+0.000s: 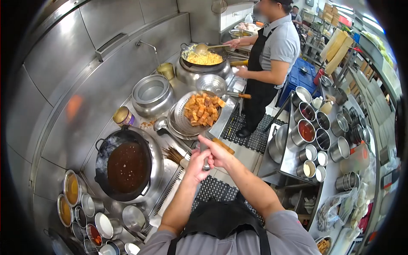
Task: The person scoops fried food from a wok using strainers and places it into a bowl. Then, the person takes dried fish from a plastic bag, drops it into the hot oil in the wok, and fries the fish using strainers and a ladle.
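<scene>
Both my hands meet in front of me, closed around a short grey tubular handle (205, 154). My left hand (197, 165) wraps its lower part, and my right hand (217, 153) presses on it from the right. What the handle belongs to is hidden. Just beyond, a perforated strainer (182, 114) holds browned fried chunks (202, 109) and rests on a metal pan. A ladle (161, 123) lies left of the strainer, and a bamboo brush (173, 155) is beside my left hand. Left of that, a black wok (102, 170) contains dark brown liquid (127, 165).
A co-worker (278, 51) stands at the far wok (216, 62) with yellow food, holding a ladle. Metal seasoning pots (88, 205) crowd the lower left. On the right, a steel counter (293, 159) carries several containers. A lidded pot (152, 95) stands near the back wall.
</scene>
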